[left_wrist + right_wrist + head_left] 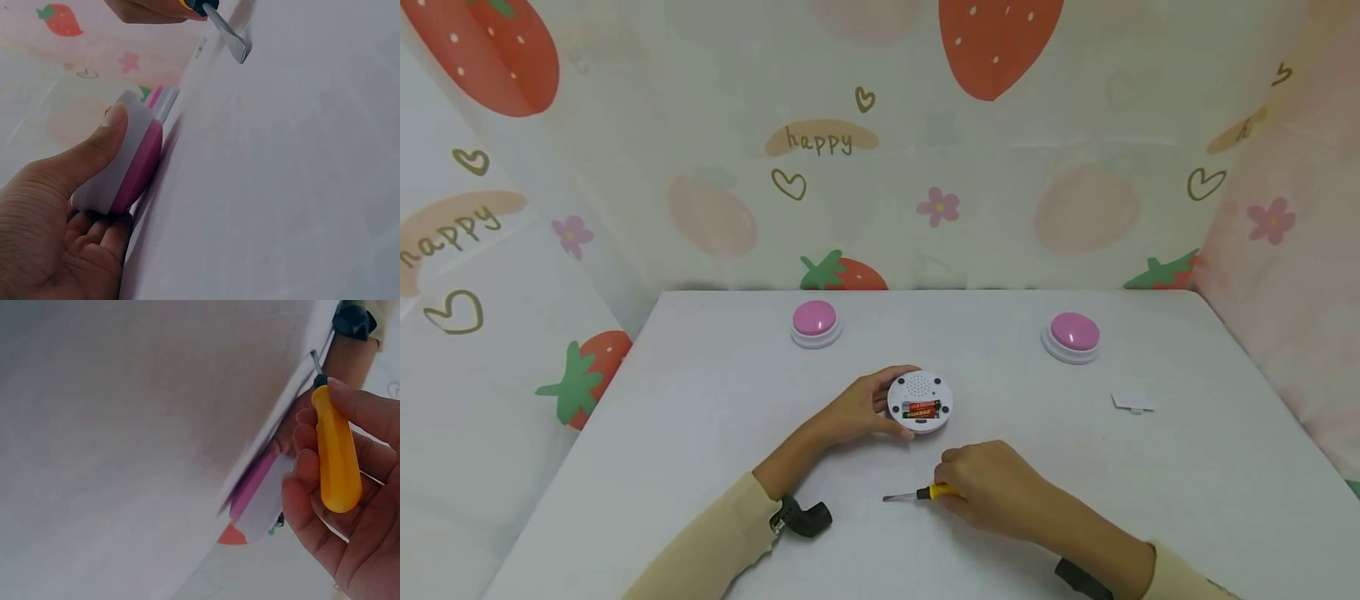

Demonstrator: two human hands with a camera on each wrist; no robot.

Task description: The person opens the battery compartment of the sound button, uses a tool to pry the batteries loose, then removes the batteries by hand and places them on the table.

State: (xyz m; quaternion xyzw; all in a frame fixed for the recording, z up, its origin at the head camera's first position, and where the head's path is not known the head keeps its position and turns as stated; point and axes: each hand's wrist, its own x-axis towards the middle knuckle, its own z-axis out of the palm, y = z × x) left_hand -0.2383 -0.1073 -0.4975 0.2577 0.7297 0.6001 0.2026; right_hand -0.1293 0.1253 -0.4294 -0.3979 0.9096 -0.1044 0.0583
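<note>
A round pink and white push button (919, 385) lies upside down near the middle of the table, its white underside up. Red and black batteries (921, 409) show in its uncovered compartment. My left hand (850, 412) grips it by the left edge; in the left wrist view the thumb is on the white base (103, 181) and the other fingers curl near its far side. Nearer the front, my right hand (992, 487) holds a flathead screwdriver (339, 462) by its yellow handle. The blade (900, 497) points left, apart from the button.
Two more pink buttons stand dome up at the back, one on the left (815, 320) and one on the right (1074, 333). A small white cover (1133, 401) with a tab lies to the right on the white table (700, 375). Printed cloth (880, 217) walls the back and sides.
</note>
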